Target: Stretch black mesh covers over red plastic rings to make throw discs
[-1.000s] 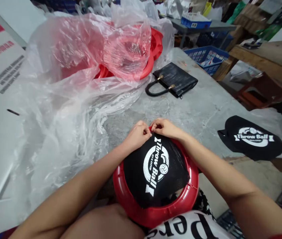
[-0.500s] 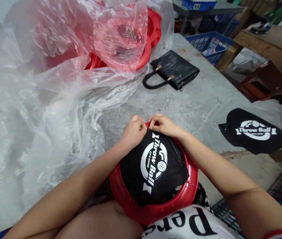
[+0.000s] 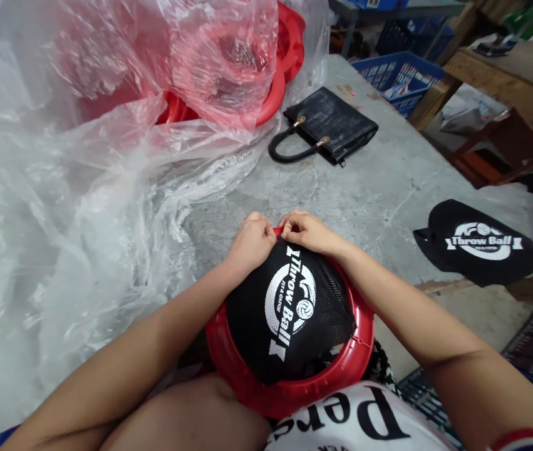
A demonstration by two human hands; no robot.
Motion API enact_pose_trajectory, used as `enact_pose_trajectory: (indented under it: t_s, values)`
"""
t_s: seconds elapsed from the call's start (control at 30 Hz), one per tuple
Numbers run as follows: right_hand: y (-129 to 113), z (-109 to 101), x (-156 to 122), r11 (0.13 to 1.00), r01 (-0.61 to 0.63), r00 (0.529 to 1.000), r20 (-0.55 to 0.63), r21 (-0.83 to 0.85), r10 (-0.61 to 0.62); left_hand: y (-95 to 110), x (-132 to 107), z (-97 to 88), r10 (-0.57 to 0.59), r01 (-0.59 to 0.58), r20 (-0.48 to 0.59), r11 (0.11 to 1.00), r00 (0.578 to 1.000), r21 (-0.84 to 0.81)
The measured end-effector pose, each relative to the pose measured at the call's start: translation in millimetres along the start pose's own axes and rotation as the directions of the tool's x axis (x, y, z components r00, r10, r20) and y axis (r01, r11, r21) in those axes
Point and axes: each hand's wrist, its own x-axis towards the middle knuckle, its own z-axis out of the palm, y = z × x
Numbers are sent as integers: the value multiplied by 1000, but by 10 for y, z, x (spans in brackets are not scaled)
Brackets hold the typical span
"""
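A red plastic ring (image 3: pixel 242 383) rests in my lap against the table's near edge. Black mesh fabric (image 3: pixel 247 326) printed "Throw Ball" in white spans its opening. My left hand (image 3: pixel 253 241) is closed at the far rim, its thumb and fingers pinching the fabric's edge. Close beside it, my right hand (image 3: pixel 306 233) pinches the same edge, with a short bit of red rim showing between the two. The fingertips partly hide the exact spot they grip. Near the ring's lower right, the mesh leaves a gap at the rim.
Clear plastic bags (image 3: pixel 125 188) cover the table's left side, with several red rings (image 3: pixel 270 100) inside. A black handbag (image 3: pixel 332 125) lies on the grey table (image 3: pixel 360 200). Another printed black fabric piece (image 3: pixel 477 266) hangs over the right edge. Blue crates (image 3: pixel 400 72) stand beyond.
Both hands stay pinched at the far rim, with only slight finger movement. The whole view has shifted a little; the ring and fabric keep their place in my lap.
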Motion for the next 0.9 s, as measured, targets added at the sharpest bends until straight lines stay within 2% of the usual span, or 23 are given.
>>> enact_pose_trajectory:
  t_s: [0.47, 0.8, 0.9]
  values:
    - [9, -2, 2, 997, -32, 999, 0, 69, 32, -52, 29, 3, -2, 1, -27, 1000, 1000, -19]
    - [-9, 13, 26, 998, -56, 998, -1, -6, 56, 21, 37, -1, -2, 3, -15, 998, 1000, 61]
    - [-20, -34, 17, 997, -55, 998, 34, 49, 53, -35, 20, -57, 16, -16, 19, 1000, 1000, -9]
